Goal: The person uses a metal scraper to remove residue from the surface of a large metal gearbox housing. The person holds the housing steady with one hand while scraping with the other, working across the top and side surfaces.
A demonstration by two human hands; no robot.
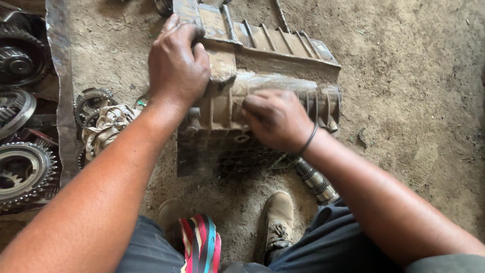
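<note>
- Gearbox housing point(262, 91): ribbed cast metal casing, dirt-coated, lying on the dirt floor point(414, 101) at centre; a flat flanged section runs to the far right, a rounded ribbed barrel sits nearer.
- Left hand point(177, 63): palm down on the far left corner of the housing, fingers curled over its edge, gripping it.
- Right hand point(275, 119): fingers bunched narrow and pressed against the ribbed barrel at the middle of the housing; whether it pinches a small part cannot be told. A dark band circles the wrist.
- Splined shaft point(316, 183): bright steel, lying on the floor just near-right of the housing, partly hidden under the right forearm.
- Rag point(106, 129): crumpled, pale and stained, left of the housing, resting on loose gears point(93, 101).
- Metal tray point(60, 86): at far left, its grimy raised rim running near to far; it holds several large toothed gear wheels point(22, 169), oily and dark, some stacked, partly cut off by the picture edge.
- Shoe point(277, 217): tan, laced, planted on the floor near the housing; a second shoe shows to its left.
- Striped cloth point(202, 245): red, blue and dark bands, at the near edge between the knees.
</note>
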